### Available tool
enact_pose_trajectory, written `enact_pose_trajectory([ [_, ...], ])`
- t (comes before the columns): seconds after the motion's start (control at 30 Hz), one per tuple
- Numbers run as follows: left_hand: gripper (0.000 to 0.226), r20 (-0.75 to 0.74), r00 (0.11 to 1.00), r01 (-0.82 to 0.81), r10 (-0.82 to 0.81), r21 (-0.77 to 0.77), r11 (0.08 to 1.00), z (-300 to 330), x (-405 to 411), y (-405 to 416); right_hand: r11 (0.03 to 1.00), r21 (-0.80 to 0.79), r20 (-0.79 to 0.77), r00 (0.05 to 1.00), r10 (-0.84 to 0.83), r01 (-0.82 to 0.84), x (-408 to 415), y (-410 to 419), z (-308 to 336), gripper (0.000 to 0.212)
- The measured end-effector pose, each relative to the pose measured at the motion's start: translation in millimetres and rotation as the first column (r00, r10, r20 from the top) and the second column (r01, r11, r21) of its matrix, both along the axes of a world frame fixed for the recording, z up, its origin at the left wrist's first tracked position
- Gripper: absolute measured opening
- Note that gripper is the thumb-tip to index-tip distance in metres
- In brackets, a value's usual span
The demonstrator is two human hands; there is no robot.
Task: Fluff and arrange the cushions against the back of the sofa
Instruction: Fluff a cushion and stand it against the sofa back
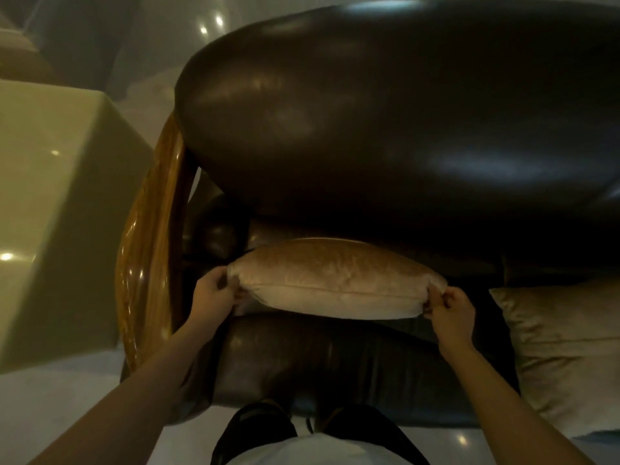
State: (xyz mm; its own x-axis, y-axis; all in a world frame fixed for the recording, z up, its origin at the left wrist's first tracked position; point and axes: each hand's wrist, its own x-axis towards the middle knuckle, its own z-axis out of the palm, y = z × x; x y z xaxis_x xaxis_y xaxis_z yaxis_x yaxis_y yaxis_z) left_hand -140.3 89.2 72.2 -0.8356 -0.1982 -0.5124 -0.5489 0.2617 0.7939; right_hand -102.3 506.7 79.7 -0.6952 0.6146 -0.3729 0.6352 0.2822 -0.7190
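Observation:
A tan velvet cushion (335, 280) stands on edge on the seat of a dark brown leather sofa (385, 112), close under the bulging back. My left hand (214, 293) pinches its left corner and my right hand (449, 310) pinches its right corner. A second, paler satin cushion (567, 350) lies on the seat at the right, partly cut off by the frame edge. The sofa's seat front (318, 367) is right below the held cushion.
A glossy wooden armrest (147, 256) curves down the sofa's left side. A pale yellow-green block-shaped table (60, 203) stands to the left of it. Shiny light floor (50, 397) lies at lower left. My legs and shoes press against the sofa front.

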Motion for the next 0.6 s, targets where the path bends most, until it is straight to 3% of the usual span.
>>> enact_pose_trajectory([
  [0.1,0.014,0.004,0.996,-0.087,0.087,0.141,0.986,2,-32,5,0.997,-0.076,-0.072,0.997,-0.004,-0.002,-32,-1,6,0.011],
  [0.2,0.02,0.024,0.992,-0.124,0.121,0.212,0.969,6,-63,9,0.993,-0.121,-0.072,0.997,-0.016,0.007,-66,0,8,0.018],
  [0.33,0.016,0.046,0.987,-0.16,0.154,0.208,0.965,8,-93,17,0.99,-0.138,-0.044,0.999,-0.026,0.02,-102,2,3,0.032],
  [0.6,0.026,0.061,0.981,-0.192,0.186,0.131,0.973,11,-128,32,0.965,-0.259,0.012,1.0,-0.022,0.024,-134,9,7,0.033],
])
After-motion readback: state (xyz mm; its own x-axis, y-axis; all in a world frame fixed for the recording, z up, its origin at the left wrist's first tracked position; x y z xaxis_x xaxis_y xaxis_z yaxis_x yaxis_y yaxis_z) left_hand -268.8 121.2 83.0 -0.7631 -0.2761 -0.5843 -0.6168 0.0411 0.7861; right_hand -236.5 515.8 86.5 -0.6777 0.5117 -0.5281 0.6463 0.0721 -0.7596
